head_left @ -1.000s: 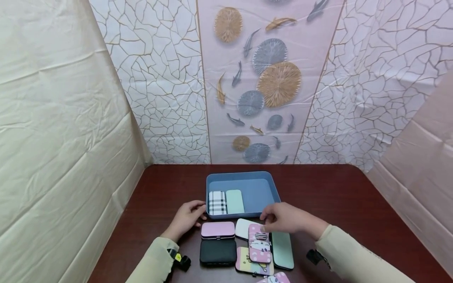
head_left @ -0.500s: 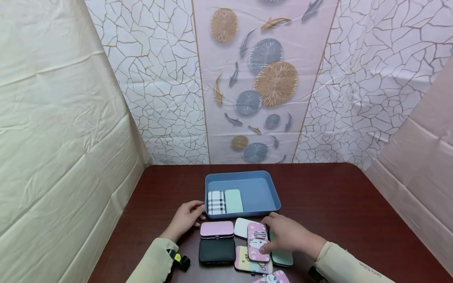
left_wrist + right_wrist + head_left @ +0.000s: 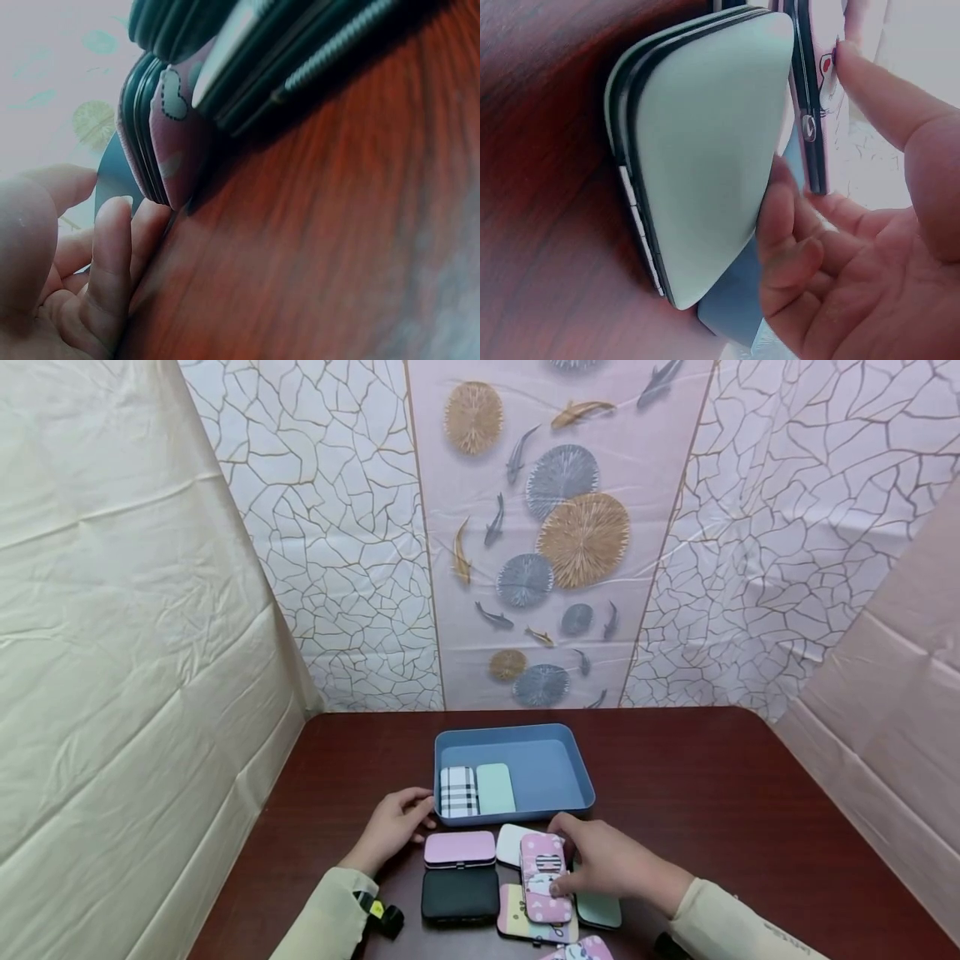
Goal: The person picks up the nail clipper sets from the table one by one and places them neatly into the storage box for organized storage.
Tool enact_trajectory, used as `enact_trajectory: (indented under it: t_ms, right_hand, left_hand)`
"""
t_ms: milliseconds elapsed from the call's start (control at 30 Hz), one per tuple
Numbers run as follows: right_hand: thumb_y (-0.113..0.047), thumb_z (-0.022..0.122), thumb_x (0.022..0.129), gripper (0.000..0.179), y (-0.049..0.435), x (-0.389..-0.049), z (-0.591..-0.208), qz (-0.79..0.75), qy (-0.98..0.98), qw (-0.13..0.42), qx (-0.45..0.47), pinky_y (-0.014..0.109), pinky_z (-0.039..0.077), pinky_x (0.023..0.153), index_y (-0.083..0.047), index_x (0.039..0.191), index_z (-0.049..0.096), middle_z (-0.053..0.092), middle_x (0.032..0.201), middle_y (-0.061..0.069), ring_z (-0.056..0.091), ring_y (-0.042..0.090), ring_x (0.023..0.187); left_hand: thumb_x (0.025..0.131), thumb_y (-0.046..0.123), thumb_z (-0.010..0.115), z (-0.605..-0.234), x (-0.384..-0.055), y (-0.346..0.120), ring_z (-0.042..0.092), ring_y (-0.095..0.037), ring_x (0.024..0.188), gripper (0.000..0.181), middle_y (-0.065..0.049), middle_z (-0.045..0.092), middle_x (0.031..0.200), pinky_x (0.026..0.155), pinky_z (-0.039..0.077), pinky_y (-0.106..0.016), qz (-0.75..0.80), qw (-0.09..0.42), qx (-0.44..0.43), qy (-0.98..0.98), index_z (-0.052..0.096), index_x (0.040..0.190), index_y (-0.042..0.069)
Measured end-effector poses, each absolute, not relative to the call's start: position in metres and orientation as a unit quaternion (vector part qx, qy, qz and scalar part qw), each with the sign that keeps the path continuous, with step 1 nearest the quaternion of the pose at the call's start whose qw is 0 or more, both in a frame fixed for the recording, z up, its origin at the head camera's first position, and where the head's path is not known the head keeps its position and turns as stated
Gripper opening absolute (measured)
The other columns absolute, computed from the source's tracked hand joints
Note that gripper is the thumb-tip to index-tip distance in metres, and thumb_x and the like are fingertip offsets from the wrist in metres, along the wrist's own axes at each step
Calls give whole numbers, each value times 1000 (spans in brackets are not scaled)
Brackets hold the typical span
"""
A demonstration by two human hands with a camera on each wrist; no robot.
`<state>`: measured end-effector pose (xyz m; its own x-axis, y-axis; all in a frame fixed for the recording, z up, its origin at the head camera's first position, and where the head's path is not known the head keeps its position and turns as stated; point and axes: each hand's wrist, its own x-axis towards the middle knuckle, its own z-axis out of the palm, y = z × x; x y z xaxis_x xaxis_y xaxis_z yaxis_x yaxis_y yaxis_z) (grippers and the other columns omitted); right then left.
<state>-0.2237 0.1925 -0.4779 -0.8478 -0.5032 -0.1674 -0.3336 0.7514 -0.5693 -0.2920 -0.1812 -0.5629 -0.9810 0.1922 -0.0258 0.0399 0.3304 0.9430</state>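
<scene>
My right hand (image 3: 600,857) pinches a pink patterned clasp case (image 3: 542,897), with its thumb on the face and fingers at the far end. In the right wrist view the case (image 3: 817,154) stands out past a pale green clasp case (image 3: 705,142), and the other fingers curl beside that green one. The pink case overlaps a yellow patterned case (image 3: 517,925) and a white case (image 3: 508,843). My left hand (image 3: 386,828) rests with loosely bent fingers at the left front corner of a blue tray (image 3: 566,752). A plaid case (image 3: 458,792) and a mint case (image 3: 495,787) lie inside the tray.
A plain pink case (image 3: 460,847) and a black case (image 3: 460,896) lie in front of the tray. Another pink patterned case (image 3: 581,950) is cut off at the bottom edge. Patterned cloth (image 3: 360,568) stands behind the dark red table (image 3: 675,768).
My right hand has come down from above the pink patterned case and taken hold of it. The case has shifted slightly left. My left hand stays at the tray's corner.
</scene>
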Motion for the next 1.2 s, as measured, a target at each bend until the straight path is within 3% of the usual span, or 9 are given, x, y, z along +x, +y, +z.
enact_trajectory:
  t_ms: [133,333,633,833,1000,1200]
  right_hand:
    - [-28,94,89,53,194,-223,-478,-313,903,160,-246,31,53,65,-15,130,63,67,88,-8,61,8,76]
    - [-19,84,99,39,195,-224,-480,-390,868,196,-239,29,51,64,-15,131,62,68,86,-4,62,13,73]
    - [-7,76,104,38,195,-227,-482,-503,803,242,-209,34,55,66,-6,139,62,74,91,9,67,25,81]
    - [-5,74,105,38,198,-231,-477,-521,800,215,-207,34,56,69,-3,141,62,74,94,10,68,24,84]
    - [-5,72,106,40,197,-238,-465,-527,805,184,-201,33,54,66,0,144,60,73,93,9,63,20,77]
    - [-5,70,108,45,192,-249,-449,-552,798,168,-172,36,57,67,1,149,54,74,95,11,65,26,81]
  left_hand:
    - [113,28,68,-563,-292,-181,76,-21,87,43,-7,77,104,66,65,-35,573,64,73,814,67,145,0]
    - [112,29,68,-562,-291,-181,76,-21,87,44,-7,77,105,66,65,-35,572,65,73,814,67,144,0]
    - [112,28,69,-563,-291,-180,76,-21,87,44,-8,77,107,65,65,-36,577,64,76,811,67,144,-1]
    - [112,30,69,-565,-293,-178,76,-20,88,44,-8,77,111,65,65,-36,575,65,75,812,67,144,0]
    - [112,29,69,-563,-293,-179,76,-20,88,44,-9,77,113,65,65,-35,573,68,76,814,67,145,0]
    - [113,28,68,-561,-293,-183,76,-20,89,45,-10,78,113,65,65,-35,570,74,80,814,65,146,-3]
